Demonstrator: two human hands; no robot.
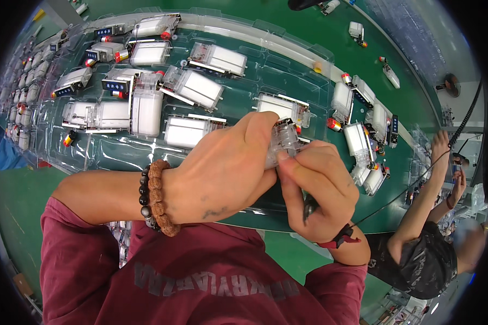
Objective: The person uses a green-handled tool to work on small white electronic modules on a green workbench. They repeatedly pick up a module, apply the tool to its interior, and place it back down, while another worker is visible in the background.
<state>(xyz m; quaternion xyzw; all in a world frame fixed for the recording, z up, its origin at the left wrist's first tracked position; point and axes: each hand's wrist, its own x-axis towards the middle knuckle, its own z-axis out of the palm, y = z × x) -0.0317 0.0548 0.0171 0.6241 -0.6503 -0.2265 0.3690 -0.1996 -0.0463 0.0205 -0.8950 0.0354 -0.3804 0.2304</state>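
My left hand, with bead bracelets at its wrist, is closed around a small clear plastic housing with dark and red parts at its far end. From the other side, the thumb and fingers of my right hand pinch the same housing. A dark object shows in the curl of my right hand; its kind is hidden. Just beyond my hands lies a white and clear plastic assembly. Another white assembly rests beside my left hand, partly covered by it.
Clear plastic trays on the green table hold several similar assemblies. A loose red-and-yellow cylinder lies at the left. More assemblies lie at the right. A cord runs from my red wrist strap. Another person's arm reaches in at the right.
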